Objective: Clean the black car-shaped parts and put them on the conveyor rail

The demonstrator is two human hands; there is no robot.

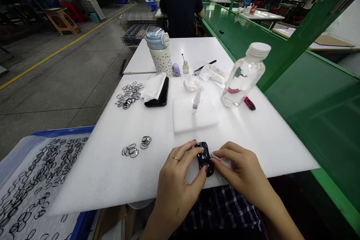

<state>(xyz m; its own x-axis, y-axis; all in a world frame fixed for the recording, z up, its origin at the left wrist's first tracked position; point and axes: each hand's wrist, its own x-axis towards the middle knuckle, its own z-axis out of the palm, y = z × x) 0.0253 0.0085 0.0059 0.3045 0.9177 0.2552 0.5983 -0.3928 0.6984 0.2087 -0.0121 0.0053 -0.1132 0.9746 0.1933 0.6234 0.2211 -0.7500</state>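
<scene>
Near the table's front edge, a small glossy black part (203, 153) with a ridged, moulded face lies under my fingers. My left hand (178, 176) grips it between the thumb at the lower edge and the fingers at the upper left. My right hand (244, 165) pinches a white cloth or tissue (226, 162) against the part's right side; most of the cloth is hidden by the fingers. Just beyond, a syringe (197, 100) stands tilted on a white foam block (194, 124). To the left lie two little groups of black rings (131, 150).
A transparent bottle (244, 77) and a red-black cutter (249, 103) stand right. Further back are a dotted tumbler (161, 54), a phone (161, 97) under tissue, and a small glass vial (185, 67). More rings fill a blue-edged tray (63, 132). A person (182, 3) sits ahead.
</scene>
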